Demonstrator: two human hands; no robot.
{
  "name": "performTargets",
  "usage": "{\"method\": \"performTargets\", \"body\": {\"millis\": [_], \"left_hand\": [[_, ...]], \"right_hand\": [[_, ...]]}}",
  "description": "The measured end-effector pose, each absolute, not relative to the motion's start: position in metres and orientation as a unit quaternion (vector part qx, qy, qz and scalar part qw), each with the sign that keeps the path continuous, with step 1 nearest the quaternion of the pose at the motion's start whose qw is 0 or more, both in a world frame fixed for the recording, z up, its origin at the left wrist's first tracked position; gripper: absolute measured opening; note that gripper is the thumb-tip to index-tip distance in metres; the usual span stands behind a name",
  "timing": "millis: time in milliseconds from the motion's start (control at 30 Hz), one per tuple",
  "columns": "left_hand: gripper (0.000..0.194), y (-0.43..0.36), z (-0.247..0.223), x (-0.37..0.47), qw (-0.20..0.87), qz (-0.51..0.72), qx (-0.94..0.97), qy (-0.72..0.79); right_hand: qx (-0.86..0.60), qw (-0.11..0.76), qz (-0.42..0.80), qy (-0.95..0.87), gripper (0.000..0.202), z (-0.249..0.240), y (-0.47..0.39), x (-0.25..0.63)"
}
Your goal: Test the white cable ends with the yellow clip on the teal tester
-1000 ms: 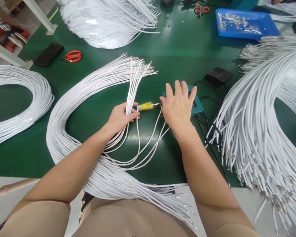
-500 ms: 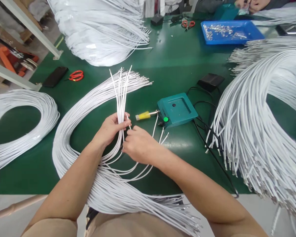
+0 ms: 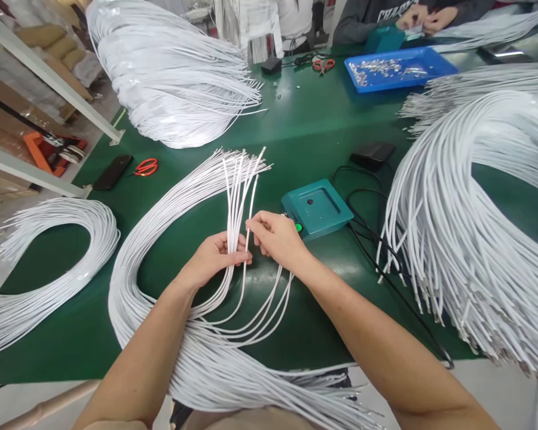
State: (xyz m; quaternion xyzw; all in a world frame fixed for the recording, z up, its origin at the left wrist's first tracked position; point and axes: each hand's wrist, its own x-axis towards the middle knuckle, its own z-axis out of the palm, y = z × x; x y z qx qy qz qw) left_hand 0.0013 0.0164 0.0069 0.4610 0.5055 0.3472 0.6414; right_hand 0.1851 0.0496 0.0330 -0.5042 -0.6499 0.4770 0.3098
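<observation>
My left hand [image 3: 222, 254] is closed around several white wires [image 3: 235, 218] that stand up from its grip. Just right of it, my right hand [image 3: 273, 234] pinches a single white wire [image 3: 251, 206] between thumb and fingers. These wires run down to a big curved bundle of white wires [image 3: 130, 263] lying on the green table [image 3: 314, 310]. Beyond my right hand sits a teal device [image 3: 320, 206] with a green button [image 3: 299, 227], which my hand partly covers. Several loose wires hang below my right hand.
More white bundles lie at the left [image 3: 94, 239], far left back [image 3: 174, 77] and right [image 3: 457, 197]. A black phone [image 3: 113, 172], red scissors [image 3: 146, 167], black box [image 3: 373, 154] with cables and blue tray [image 3: 399, 68] are on the table. Another person's hands [image 3: 425, 19] work behind.
My right hand has moved up and away from the left hand, raising a single wire beside the held ones. The yellow-handled tool no longer shows. The whole view has shifted.
</observation>
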Motion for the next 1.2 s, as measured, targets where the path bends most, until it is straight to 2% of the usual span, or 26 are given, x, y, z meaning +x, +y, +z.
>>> {"method": "performTargets", "body": {"millis": [100,167,333,533,667,800,1033,1200], "left_hand": [[0.022,0.018,0.008,0.002,0.615,0.414,0.434,0.512],[0.025,0.021,0.010,0.001,0.609,0.473,0.378,0.513],[0.035,0.026,0.014,-0.003,0.585,0.522,0.338,0.520],[0.041,0.020,0.009,0.005,0.539,0.480,0.417,0.552],[0.038,0.016,0.004,0.009,0.509,0.436,0.478,0.568],[0.035,0.014,0.006,0.010,0.527,0.418,0.495,0.549],[0.032,0.014,0.009,0.014,0.549,0.462,0.447,0.534],[0.036,0.015,0.006,0.013,0.541,0.491,0.430,0.531]], "right_hand": [[-0.473,0.284,0.564,-0.614,0.026,0.029,0.046,0.181],[-0.444,0.260,0.602,-0.611,0.026,0.027,0.039,0.174],[-0.422,0.202,0.618,-0.632,0.024,0.022,0.032,0.165],[-0.462,0.355,0.591,-0.557,0.022,0.018,0.049,0.172],[-0.466,0.358,0.568,-0.577,0.029,0.015,0.049,0.170],[-0.435,0.380,0.620,-0.531,0.020,0.017,0.047,0.168],[-0.397,0.391,0.676,-0.482,0.017,0.019,0.047,0.167],[-0.356,0.371,0.781,-0.354,0.016,0.019,0.046,0.165]]}}
